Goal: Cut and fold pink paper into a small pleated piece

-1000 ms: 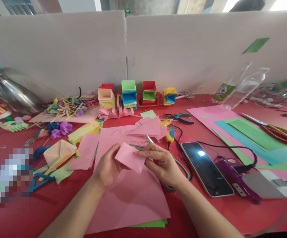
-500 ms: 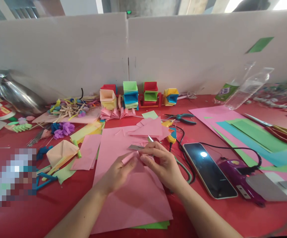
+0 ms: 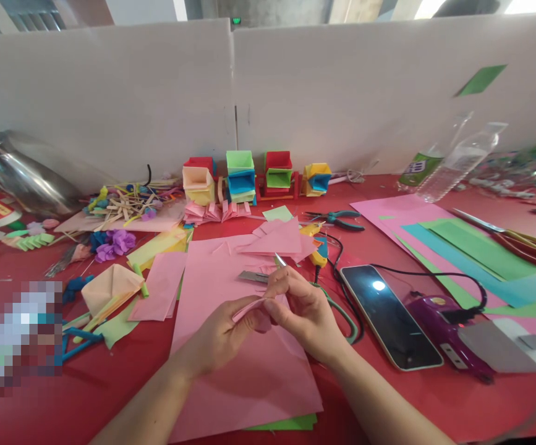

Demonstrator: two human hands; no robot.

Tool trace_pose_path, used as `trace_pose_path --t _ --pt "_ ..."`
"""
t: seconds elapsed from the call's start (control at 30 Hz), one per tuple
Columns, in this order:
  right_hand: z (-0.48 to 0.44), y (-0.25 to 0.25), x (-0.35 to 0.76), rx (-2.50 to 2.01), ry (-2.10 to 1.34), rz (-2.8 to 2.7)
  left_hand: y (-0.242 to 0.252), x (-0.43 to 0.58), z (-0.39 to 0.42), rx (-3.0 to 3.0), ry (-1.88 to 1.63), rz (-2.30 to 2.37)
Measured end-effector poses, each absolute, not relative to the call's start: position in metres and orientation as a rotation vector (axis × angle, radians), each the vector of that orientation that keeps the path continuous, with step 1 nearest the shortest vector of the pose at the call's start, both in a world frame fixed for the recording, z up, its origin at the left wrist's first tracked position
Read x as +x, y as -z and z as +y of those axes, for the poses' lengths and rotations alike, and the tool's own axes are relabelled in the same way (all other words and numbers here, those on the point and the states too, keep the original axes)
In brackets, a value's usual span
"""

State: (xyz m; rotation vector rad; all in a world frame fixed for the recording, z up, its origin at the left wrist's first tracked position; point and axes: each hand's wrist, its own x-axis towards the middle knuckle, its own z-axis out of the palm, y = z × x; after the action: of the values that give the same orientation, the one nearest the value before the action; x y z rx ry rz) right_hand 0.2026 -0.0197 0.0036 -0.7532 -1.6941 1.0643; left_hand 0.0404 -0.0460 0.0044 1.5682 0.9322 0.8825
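Note:
Both my hands are over a large pink paper sheet (image 3: 249,389) that lies on the red table. A small folded piece of pink paper (image 3: 248,307) is pinched between the thumb and fingers of my left hand (image 3: 225,327). The thumb and fingertips of my right hand (image 3: 302,309) close on the right end of that piece. Just beyond my fingers is a flat grey metal blade (image 3: 253,277); its right end is hidden behind my right hand. A pointed metal tip (image 3: 280,260) shows above my right knuckles, and green handles (image 3: 348,324) show to the right of that hand.
To the right lie a phone (image 3: 391,315), a purple power adapter (image 3: 448,327) and black cables. Pliers (image 3: 337,219) and a yellow-blue glue gun (image 3: 318,250) sit beyond my right hand. Folded paper boxes (image 3: 240,173) stand at the back; a metal jug (image 3: 26,173) is far left.
My fingers have drawn closer together on the small pink paper, which is turned to a flatter slant. More of the blade shows clear of my right fingers. The view has shifted slightly.

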Motion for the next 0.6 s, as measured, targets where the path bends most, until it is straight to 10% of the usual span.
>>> trace_pose_path --t 0.6 --pt "-0.0182 -0.0099 0.2054 -0.874 -0.995 -1.747 -0.0082 0.0364 -0.0438 1.486 -0.987 1.076"
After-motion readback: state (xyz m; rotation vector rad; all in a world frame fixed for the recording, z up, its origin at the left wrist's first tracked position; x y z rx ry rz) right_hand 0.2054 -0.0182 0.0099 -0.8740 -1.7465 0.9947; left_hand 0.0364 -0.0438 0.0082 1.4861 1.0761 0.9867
